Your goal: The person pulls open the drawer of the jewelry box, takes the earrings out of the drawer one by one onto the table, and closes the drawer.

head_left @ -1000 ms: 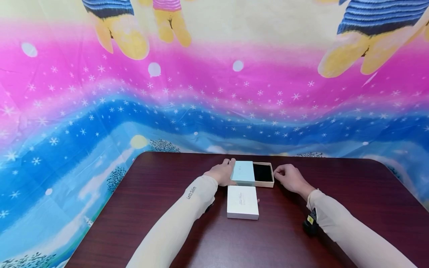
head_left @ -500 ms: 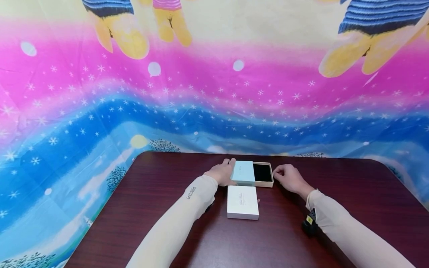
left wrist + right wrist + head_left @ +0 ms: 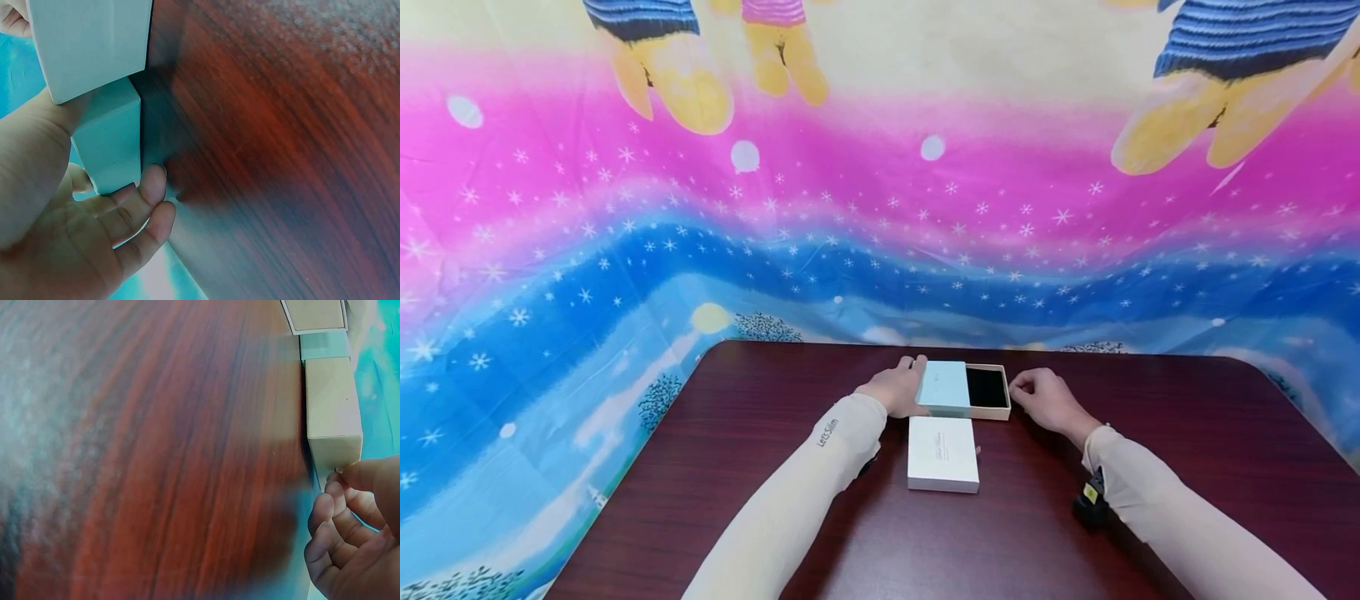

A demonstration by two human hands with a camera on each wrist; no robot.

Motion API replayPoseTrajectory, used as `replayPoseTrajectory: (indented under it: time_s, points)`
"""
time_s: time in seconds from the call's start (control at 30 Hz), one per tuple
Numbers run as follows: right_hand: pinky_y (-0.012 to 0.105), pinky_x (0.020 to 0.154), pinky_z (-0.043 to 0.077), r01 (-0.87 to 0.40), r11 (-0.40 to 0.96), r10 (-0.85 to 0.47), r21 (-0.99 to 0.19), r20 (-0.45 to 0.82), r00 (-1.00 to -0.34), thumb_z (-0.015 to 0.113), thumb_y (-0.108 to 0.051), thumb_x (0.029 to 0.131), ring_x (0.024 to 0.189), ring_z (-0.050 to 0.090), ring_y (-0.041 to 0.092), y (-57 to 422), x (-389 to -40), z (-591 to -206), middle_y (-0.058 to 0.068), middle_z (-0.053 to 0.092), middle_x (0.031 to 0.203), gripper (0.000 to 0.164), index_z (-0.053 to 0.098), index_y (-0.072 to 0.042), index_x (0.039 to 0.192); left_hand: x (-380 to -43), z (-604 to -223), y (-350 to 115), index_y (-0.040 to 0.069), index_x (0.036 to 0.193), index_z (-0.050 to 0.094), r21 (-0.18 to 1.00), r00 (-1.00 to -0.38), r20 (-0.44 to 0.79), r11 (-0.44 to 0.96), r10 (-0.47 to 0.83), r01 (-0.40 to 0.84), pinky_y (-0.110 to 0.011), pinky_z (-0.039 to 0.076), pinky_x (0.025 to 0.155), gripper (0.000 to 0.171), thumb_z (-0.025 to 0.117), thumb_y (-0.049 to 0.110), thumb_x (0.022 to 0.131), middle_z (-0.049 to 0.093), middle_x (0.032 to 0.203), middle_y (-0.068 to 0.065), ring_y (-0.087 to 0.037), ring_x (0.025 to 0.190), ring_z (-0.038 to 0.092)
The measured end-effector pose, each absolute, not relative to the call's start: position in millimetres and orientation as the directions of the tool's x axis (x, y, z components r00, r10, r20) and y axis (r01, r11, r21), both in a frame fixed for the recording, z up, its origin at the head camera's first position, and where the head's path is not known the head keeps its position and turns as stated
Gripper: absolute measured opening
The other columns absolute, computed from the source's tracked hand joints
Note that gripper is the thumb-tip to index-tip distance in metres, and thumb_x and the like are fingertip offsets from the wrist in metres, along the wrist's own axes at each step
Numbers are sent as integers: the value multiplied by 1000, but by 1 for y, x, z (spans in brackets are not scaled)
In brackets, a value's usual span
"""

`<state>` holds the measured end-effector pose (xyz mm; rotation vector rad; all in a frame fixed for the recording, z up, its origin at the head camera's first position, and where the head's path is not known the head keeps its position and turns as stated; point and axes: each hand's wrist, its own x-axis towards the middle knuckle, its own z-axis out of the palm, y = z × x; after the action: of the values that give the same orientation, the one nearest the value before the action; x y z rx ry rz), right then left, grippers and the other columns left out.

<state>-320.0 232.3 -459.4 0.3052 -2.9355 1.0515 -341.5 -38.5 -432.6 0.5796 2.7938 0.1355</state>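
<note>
Watching from my remote post, I see a person's cream sleeves (image 3: 775, 508) reach across a dark red-brown table (image 3: 760, 433), a black device (image 3: 1088, 504) at the right wrist. Nearest to me lies a white box (image 3: 942, 450), flat, fine lettering on its top. Just beyond it sits a light-blue cover (image 3: 943, 383), a pale tray (image 3: 991, 413) standing partway out of its right end. The left hand (image 3: 897, 388) grips the cover's left end, thumb at the near corner and fingers toward the far one. The right hand (image 3: 1051, 400) is at the opposite end, thumb and forefinger pinched together on the tray's outer face; what lies between the tips is too small for me to tell. Only my head view shows the black interior (image 3: 987, 387) of the tray. My left wrist view adds two outer fingers (image 3: 156, 222) clear of the cover, curving past its end, and my right wrist view gives the tray's plain end panel (image 3: 334, 450), hidden from above. Behind the table hangs a pink-and-blue backdrop (image 3: 880, 208) of snowflakes and the lower halves of cartoon figures (image 3: 1232, 92).
</note>
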Motion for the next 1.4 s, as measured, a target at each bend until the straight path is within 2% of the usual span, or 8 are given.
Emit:
replayPoseTrajectory:
  time_s: [0.27,0.53,1.4]
  points:
    - [31,68,49,-185,763,-179,-620,73,-981,54,-8,99,65,60,13,232,-321,-459,10,70,79,22,74,1,100,-342,-433,-39,12,164,8,162,-877,-259,913,405,374,-37,54,95,100,71,45,93,21,167,-14,-26,115,65]
    - [31,68,49,-178,769,-175,-614,66,-982,54,-9,100,66,59,13,230,-323,-460,10,71,82,22,75,0,102,-344,-435,-38,12,164,8,146,-878,-257,915,403,377,-38,54,94,101,71,46,93,22,167,-14,-26,111,66]
    - [31,69,47,-181,785,-172,-592,71,-982,54,-10,101,67,57,14,225,-323,-459,7,69,79,23,75,0,103,-343,-434,-39,14,164,7,141,-880,-265,918,395,369,-37,53,99,101,70,47,93,21,168,-12,-25,117,64]
